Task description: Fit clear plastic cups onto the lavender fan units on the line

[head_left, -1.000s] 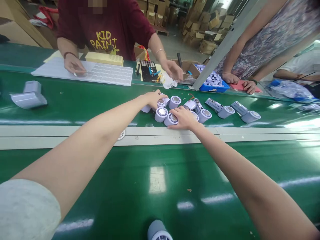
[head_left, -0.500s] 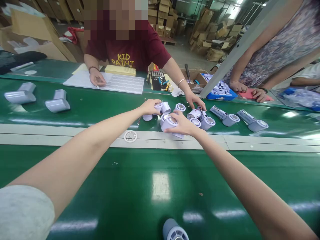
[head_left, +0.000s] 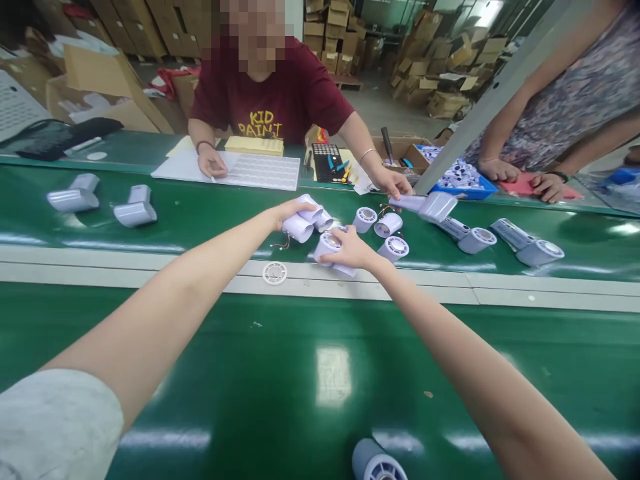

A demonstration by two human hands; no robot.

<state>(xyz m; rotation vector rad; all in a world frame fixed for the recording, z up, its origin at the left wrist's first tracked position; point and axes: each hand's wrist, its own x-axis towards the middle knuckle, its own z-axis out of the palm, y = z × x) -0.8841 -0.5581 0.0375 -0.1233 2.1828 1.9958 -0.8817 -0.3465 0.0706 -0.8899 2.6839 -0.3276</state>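
Note:
My left hand (head_left: pixel 286 215) is closed around a white cylindrical housing (head_left: pixel 299 229), tilted with its open end toward me. Another white housing (head_left: pixel 309 208) lies against the same hand, and thin wires (head_left: pixel 283 244) hang below. My right hand (head_left: pixel 353 249) curves its fingers round a white housing with a slotted round end (head_left: pixel 325 248), at the far belt's near edge. Just right of it are a slotted-end housing (head_left: pixel 365 219), a housing with wires (head_left: pixel 389 225) and another slotted-end housing (head_left: pixel 394 249). Some of the gripped surfaces are hidden by my fingers.
Across the green belt (head_left: pixel 210 233), a co-worker's hand (head_left: pixel 395 185) holds a white unit with a handle (head_left: pixel 438 207). Similar units (head_left: pixel 75 199) lie left and right. A slotted white ring (head_left: pixel 275 273) rests on the grey rail (head_left: pixel 425 285). One housing (head_left: pixel 377 461) stands close to me.
My left hand has tipped its housing over, showing the open end. My right hand stays around its housing. The co-worker has lifted a handled unit and moved it right. The view has shifted slightly.

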